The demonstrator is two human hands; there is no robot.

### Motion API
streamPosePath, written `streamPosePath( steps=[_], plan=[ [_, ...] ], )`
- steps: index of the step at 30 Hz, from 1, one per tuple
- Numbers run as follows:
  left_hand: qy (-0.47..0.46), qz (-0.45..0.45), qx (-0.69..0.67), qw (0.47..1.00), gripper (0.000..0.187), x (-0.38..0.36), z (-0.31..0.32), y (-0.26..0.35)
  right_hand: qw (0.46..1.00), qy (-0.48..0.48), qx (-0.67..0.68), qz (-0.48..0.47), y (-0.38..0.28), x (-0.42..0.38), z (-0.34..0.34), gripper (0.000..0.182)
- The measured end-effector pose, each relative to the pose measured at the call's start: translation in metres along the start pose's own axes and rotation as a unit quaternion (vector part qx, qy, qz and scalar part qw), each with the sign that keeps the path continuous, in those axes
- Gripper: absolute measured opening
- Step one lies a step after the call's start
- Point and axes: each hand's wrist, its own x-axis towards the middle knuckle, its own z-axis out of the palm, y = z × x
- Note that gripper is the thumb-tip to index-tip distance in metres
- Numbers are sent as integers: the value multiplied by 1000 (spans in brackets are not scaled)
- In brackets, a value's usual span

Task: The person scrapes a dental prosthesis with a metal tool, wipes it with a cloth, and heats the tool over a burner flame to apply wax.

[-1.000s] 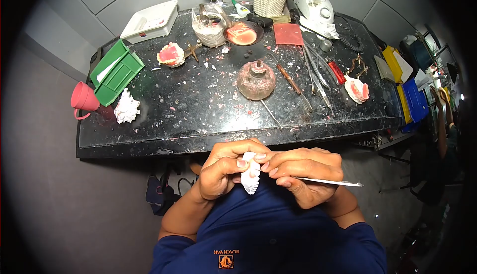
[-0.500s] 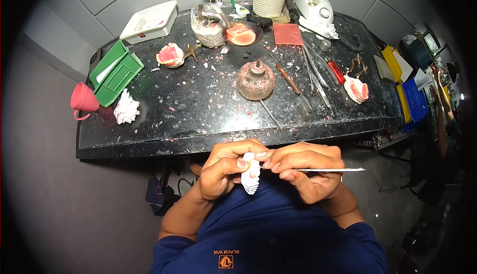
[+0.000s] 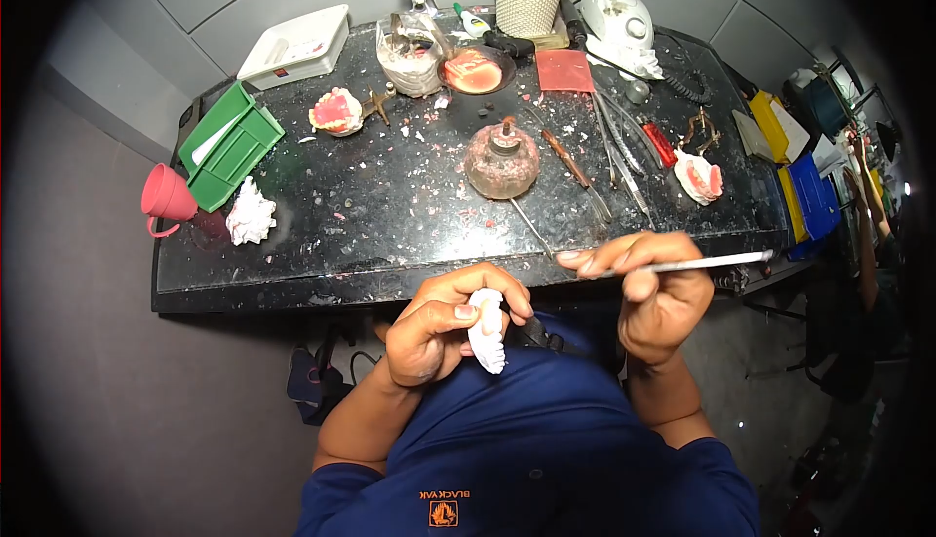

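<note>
A white plaster dental cast (image 3: 487, 332) is pinched between the thumb and fingers of my left hand (image 3: 434, 327), in front of the bench edge. To the right and higher, my right hand (image 3: 668, 293) grips a slim metal dental hand tool (image 3: 717, 262), whose shaft points out to the right. The tool is apart from the cast; its left end is hidden by my fingers. Beyond my hands on the bench stands a round glass spirit burner (image 3: 501, 162), with another metal tool (image 3: 531, 225) lying against its base.
Wax-handled knives and a brown-handled carver (image 3: 565, 159) lie right of the burner. Denture models (image 3: 336, 111) (image 3: 698, 178) sit at both sides. A green tray (image 3: 234, 152), pink cup (image 3: 168, 194) and crumpled white lump (image 3: 251, 212) stand left. A pink wax sheet (image 3: 564, 70) lies behind.
My right hand has moved away from the cast, up and to the right, carrying the tool. My left hand still holds the cast in nearly the same place.
</note>
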Motion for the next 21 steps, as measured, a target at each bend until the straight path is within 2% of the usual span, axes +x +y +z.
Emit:
streamPosePath(
  steps=[1, 3, 4, 5, 7, 8, 10, 15, 18, 21],
  plan=[
    [0, 0, 0, 1000, 59, 1, 1, -3, 997, 11, -79, 21, -6, 2, -3, 27],
    [-17, 60, -17, 998, 43, 4, 4, -4, 993, 56, -93, 55, -6, 2, -4, 25],
    [-17, 60, -17, 998, 43, 3, 7, -1, 991, 74, -92, 60, -3, 2, -7, 24],
    [1, 64, 55, 996, 37, 1, 12, 5, 991, 74, -92, 59, 0, 1, -10, 24],
    [19, 86, 177, 980, 40, -1, 9, 2, 991, 42, -93, 87, 4, -1, -16, 19],
    [20, 85, 177, 980, 40, 0, 8, 0, 991, 43, -92, 87, 4, -2, -14, 19],
    [58, 179, 328, 926, 39, 3, 8, -4, 987, 22, -159, 33, 0, 1, -1, 15],
    [57, 195, 336, 920, 42, 4, 9, -3, 969, -101, -223, -18, -16, 4, 11, 17],
    [47, 153, 322, 933, 46, 1, 7, 0, 960, -151, -227, -69, -21, 10, 16, 16],
    [-11, 159, 256, 953, 53, 1, 5, 0, 958, -190, -210, -40, -21, 3, 15, 13]
  ],
)
